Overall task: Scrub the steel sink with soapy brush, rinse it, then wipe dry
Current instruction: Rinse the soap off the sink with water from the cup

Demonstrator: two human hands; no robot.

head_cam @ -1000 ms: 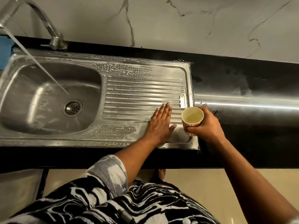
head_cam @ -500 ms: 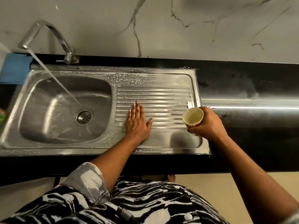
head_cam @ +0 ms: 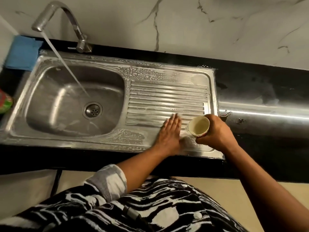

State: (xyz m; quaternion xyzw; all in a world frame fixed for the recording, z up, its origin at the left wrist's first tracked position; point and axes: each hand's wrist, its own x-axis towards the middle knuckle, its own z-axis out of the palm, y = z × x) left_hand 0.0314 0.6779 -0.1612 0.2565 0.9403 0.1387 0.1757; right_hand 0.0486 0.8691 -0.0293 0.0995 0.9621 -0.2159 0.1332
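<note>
Right hand (head_cam: 217,134) has its grip wrapped round a tilted cup (head_cam: 199,125), tipping water beside the flat, straight-fingered left hand (head_cam: 170,133) on the sink (head_cam: 167,71) drainboard in the black bench (head_cam: 267,81), so I'd say mid-rinse: suds streak the rim, drying not started.

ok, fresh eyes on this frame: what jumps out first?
The faucet at the back left pours a slanted stream into the steel sink. At the near right of the sudsy drainboard, the left hand lies flat on the ribs while the right hand grips a tilted cup beside it, seemingly pouring water. A blue cloth lies at the far left.
</note>
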